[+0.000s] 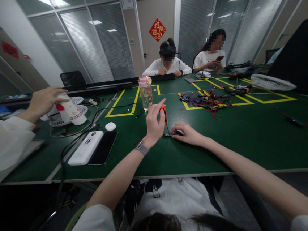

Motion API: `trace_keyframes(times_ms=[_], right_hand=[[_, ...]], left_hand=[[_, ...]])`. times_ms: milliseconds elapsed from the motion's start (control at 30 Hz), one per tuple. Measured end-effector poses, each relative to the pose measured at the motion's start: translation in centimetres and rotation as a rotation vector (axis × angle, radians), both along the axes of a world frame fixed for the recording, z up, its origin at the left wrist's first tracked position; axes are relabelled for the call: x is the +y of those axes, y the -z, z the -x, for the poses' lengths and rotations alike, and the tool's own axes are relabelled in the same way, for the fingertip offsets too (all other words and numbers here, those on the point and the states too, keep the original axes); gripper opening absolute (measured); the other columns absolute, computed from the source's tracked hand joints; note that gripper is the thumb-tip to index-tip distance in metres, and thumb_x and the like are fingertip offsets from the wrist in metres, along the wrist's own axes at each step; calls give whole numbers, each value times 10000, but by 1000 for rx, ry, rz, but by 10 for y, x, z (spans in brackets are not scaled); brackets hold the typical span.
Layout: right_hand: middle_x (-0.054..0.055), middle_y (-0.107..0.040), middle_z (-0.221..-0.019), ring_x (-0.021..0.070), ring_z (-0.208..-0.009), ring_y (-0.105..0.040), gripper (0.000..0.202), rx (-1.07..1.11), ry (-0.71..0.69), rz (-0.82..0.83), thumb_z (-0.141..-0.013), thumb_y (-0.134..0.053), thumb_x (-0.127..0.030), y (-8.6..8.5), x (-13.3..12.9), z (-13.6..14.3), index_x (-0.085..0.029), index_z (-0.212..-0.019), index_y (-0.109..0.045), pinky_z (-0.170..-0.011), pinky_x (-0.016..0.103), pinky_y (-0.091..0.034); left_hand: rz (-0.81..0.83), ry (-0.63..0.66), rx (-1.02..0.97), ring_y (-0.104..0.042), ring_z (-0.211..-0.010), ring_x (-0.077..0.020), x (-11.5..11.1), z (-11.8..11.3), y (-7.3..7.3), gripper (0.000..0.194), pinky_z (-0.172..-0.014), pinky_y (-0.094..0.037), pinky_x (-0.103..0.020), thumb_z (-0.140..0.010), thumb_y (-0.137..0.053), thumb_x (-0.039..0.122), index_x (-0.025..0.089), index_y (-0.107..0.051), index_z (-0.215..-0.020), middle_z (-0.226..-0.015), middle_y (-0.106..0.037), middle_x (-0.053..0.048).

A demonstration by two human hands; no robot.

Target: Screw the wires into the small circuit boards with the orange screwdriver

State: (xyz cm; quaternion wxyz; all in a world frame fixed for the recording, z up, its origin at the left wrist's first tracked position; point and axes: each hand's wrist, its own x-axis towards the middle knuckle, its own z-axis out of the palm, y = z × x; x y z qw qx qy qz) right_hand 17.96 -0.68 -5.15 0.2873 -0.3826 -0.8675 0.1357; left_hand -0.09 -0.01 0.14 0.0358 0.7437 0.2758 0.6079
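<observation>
My left hand (154, 125) grips an orange-and-black screwdriver (165, 113), whose thin shaft points down at a small green circuit board (168, 135) on the table. The tip meets the board or hovers just over it; I cannot tell which. My right hand (188, 135) rests on the table with its fingers closed on the board's right end. A dark, rounded piece shows beneath those fingers, and its kind is unclear. Part of the board is hidden by the right fingertips.
Beyond my left hand stands a pink-lidded bottle (146, 94). A white power bank (85, 148), a black phone (103, 148) and a white earbud case (110, 126) lie left. Wired boards (208, 100) are heaped right. A co-worker's hand (43, 100) touches a white cup (74, 112).
</observation>
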Motion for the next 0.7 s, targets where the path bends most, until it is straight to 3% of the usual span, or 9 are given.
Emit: trace_keyframes(times_ms=[200,467,700], right_hand=[[65,-664,-843,211,-823,-582,79,13,-1,3,-815,-643,-180,0,-1,0,-175,-885,-678,-790,356,-451],[57,-657,-834,202,-815,-582,78,13,-9,5,-816,-641,-177,-1,-1,0,-184,-885,-678,-785,351,-455],[67,-658,-837,210,-825,-580,86,0,-2,13,-817,-638,-175,-1,-1,0,-165,-894,-675,-790,359,-455]], left_hand=[[-36,-84,-22,-524,-809,-140,1,-1,0,193,-765,-456,-282,-895,-585,315,197,-635,-1039,-861,-533,-19],[2,7,-7,-554,-1046,-172,1,0,2,349,-928,-446,-344,-1001,-316,283,217,-506,-1285,-1107,-598,-72],[-27,-116,-29,-532,-858,-150,3,-1,3,229,-817,-468,-303,-898,-574,364,209,-618,-1060,-908,-530,-26]])
